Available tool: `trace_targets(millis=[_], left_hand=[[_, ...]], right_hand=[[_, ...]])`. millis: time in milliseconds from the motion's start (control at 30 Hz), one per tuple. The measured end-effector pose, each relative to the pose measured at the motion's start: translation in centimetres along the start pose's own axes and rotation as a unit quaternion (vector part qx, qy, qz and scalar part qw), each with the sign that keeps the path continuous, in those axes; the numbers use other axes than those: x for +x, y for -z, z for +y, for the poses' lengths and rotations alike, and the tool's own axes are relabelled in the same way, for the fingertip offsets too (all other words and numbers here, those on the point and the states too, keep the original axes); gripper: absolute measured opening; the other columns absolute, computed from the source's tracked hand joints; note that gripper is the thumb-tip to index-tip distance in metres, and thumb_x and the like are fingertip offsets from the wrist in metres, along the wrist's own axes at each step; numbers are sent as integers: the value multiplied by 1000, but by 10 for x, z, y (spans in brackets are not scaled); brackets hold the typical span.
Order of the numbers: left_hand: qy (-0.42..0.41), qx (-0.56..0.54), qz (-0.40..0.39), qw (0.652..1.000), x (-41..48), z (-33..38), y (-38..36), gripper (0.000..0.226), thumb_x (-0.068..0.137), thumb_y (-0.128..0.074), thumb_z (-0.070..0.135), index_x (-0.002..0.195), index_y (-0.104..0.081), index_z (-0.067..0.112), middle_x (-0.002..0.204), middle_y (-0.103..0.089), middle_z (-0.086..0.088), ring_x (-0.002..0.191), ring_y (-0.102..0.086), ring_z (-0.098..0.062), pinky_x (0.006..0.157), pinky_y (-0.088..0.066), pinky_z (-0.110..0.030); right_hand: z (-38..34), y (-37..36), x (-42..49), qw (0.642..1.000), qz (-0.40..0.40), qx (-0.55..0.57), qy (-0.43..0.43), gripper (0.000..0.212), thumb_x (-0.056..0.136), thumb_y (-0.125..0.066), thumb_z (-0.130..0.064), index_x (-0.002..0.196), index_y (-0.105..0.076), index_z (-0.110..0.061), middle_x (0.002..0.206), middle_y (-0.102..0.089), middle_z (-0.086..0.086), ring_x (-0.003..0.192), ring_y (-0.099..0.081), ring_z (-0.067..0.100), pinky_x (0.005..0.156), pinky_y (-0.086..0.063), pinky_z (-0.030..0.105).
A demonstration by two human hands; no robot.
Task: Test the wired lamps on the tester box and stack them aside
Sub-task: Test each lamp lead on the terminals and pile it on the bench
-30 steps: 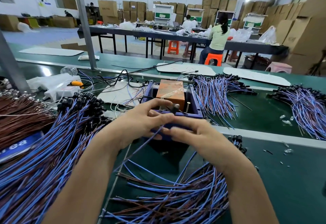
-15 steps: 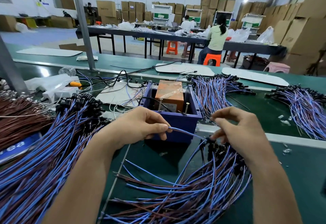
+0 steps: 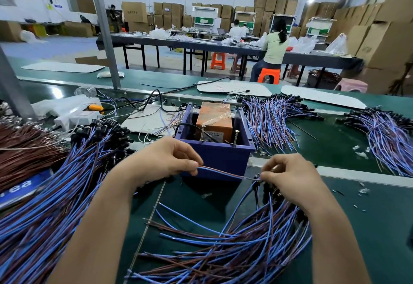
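Observation:
One wired lamp (image 3: 225, 173), a blue and brown wire pair, is stretched between my two hands in front of the tester box (image 3: 215, 158). My left hand (image 3: 172, 158) pinches its wire end. My right hand (image 3: 288, 175) pinches the other end, just above the black lamp heads of the near pile (image 3: 237, 250). The tester box is a purple bin with an orange block (image 3: 214, 117) inside and two upright contact pins at its near rim. The lamp head itself is hidden under my right fingers.
A large pile of wired lamps (image 3: 51, 194) fills the left of the green bench, with brown wires (image 3: 24, 149) behind it. Two more lamp piles (image 3: 272, 118) (image 3: 386, 134) lie right of the box. Cables and white plastic sit behind; a grey post (image 3: 105, 38) stands at back left.
My hands have drawn apart from the box pins. The right hand moved right and down to the near pile while the left stayed by the box, stretching one lamp's wires between them.

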State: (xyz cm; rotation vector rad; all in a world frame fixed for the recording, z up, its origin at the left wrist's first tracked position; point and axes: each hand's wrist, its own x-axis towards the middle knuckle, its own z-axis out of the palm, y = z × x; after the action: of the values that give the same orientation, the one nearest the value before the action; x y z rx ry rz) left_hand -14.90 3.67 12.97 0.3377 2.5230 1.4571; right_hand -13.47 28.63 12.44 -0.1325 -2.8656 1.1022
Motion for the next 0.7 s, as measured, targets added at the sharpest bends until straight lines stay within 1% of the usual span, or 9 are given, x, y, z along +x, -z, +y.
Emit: trace_targets(millis=[67,133,233,333,367,400,500,567,700], left_hand=[[19,11,13,1000,-3,-6,10,6,86,-67,10,86,-73,12,71,-72,-2,48,-51,3,45,-35,-7],[31,-6,37,999,-7,-9,17,4,83,-70,9,82,-74,11,72,-72,-5,50,-52,-1,45,-36,-9],[17,-101,91,991,-8,-7,20,7,78,-74,7,74,-74,13,64,-68,-3,46,-45,-7,43,-36,-13],[-13,-204,89,975,-7,3,13,5,67,-76,18,71,-74,18,66,-68,1,47,-47,-6,43,-39,-13],[-18,-218,86,972,-6,6,9,8,65,-76,22,72,-74,19,68,-69,2,47,-48,-5,43,-40,-13],[-22,-221,88,971,-4,8,4,6,67,-75,22,72,-74,19,69,-70,2,47,-49,-4,43,-40,-12],[-31,-211,111,971,4,13,-12,5,78,-73,15,74,-72,17,65,-69,4,46,-51,-2,44,-41,-12],[-38,-217,117,968,8,16,-22,6,79,-72,15,74,-70,17,61,-67,6,46,-51,-1,45,-42,-12],[-44,-254,121,959,12,18,-31,5,79,-71,15,78,-67,12,52,-60,8,44,-49,-1,42,-40,-12]], right_hand=[[8,-3,5,999,-1,-28,-37,11,81,-72,-13,74,-68,-20,78,-66,2,75,-60,18,63,-42,24],[13,-7,9,998,-10,-39,-55,10,82,-69,-10,75,-67,-18,81,-67,5,76,-59,20,64,-42,23],[17,-13,10,995,-44,-58,-65,9,79,-69,-11,79,-69,-20,81,-65,5,73,-57,19,60,-39,22],[14,-19,10,996,-53,-48,-45,17,77,-69,-10,88,-74,-22,87,-71,2,83,-64,20,74,-50,26],[8,-20,9,999,-40,-6,-22,17,79,-69,-9,89,-74,-22,86,-72,0,80,-66,17,75,-52,27],[0,-22,7,997,-29,69,11,15,81,-69,-10,89,-74,-22,83,-73,-2,71,-65,14,69,-53,26],[-31,-27,-5,939,-43,323,113,5,85,-69,-16,86,-73,-18,73,-73,0,46,-54,11,45,-45,21],[-43,-33,-10,924,-23,349,158,9,83,-71,-12,78,-71,-19,66,-70,1,45,-54,10,44,-45,21],[-49,-47,-11,935,45,315,157,17,78,-76,-12,71,-66,-23,58,-65,-4,48,-56,11,48,-46,24]])
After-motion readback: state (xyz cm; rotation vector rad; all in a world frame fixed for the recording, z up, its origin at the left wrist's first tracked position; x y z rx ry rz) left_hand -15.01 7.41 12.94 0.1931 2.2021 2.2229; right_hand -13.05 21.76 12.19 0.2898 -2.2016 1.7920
